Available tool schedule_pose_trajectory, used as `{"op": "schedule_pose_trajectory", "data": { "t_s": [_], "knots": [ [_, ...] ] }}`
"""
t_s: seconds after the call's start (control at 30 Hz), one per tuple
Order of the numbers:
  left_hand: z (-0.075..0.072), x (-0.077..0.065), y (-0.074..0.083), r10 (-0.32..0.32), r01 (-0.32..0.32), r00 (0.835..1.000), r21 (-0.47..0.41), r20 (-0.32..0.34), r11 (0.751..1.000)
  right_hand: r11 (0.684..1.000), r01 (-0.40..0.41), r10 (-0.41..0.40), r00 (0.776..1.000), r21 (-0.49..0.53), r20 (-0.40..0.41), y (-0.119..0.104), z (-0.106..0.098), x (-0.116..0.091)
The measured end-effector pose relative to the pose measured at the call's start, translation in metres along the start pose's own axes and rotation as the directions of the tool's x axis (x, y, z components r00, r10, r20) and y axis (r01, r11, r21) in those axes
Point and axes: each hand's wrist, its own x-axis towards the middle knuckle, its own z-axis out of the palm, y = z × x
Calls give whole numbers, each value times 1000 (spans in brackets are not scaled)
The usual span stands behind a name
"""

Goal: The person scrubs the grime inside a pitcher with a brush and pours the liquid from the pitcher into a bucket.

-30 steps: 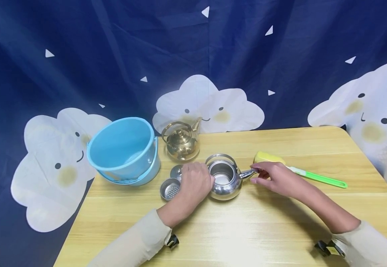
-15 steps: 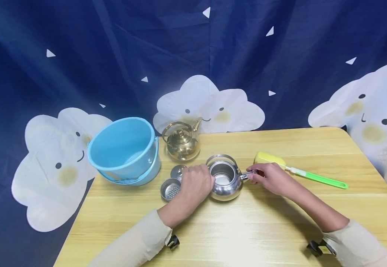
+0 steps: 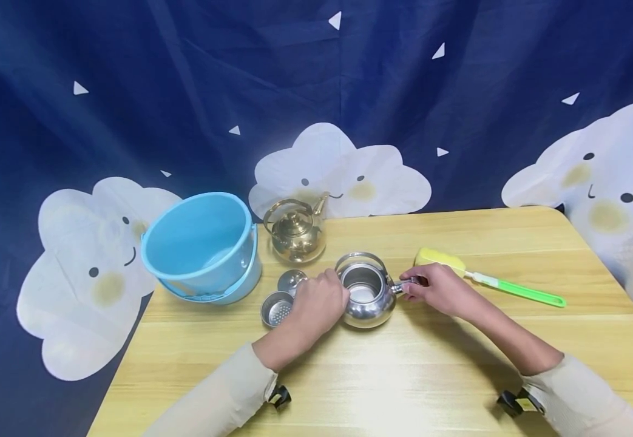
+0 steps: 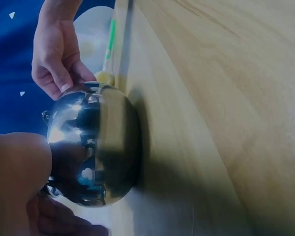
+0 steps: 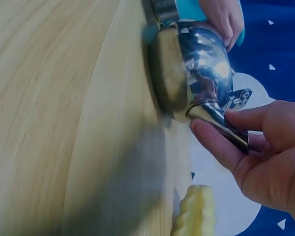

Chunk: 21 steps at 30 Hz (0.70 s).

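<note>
the lidless steel teapot point(image 3: 369, 312) points its spout point(image 5: 214, 118) at the right hand point(image 3: 439, 289), which pinches it, while the left hand point(image 3: 320, 301) grips the teapot's opposite side.

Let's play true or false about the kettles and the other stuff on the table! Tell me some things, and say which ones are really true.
1. The right hand pinches the silver kettle by its spout. True.
2. The silver kettle has its lid on. False: its top is open, and you can see inside.
3. The bucket is blue. True.
4. The gold kettle is inside the bucket. False: it stands beside the bucket.
5. The sponge brush has a green handle. True.
6. The strainer sits in the silver kettle. False: it is on the table.
</note>
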Motion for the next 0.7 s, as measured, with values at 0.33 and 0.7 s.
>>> {"op": "schedule_pose_trajectory", "data": {
  "t_s": [0.33, 0.7],
  "knots": [
    [-4, 1, -12, 97, -26, 962, -267, 256, 963, 992, -74, 69, 996, 106, 58, -6, 0, 4],
    [-4, -2, -16, -93, 418, 874, -641, 477, 644, 934, -163, 132, 984, 317, 115, -4, -5, 10]
  ]
}}
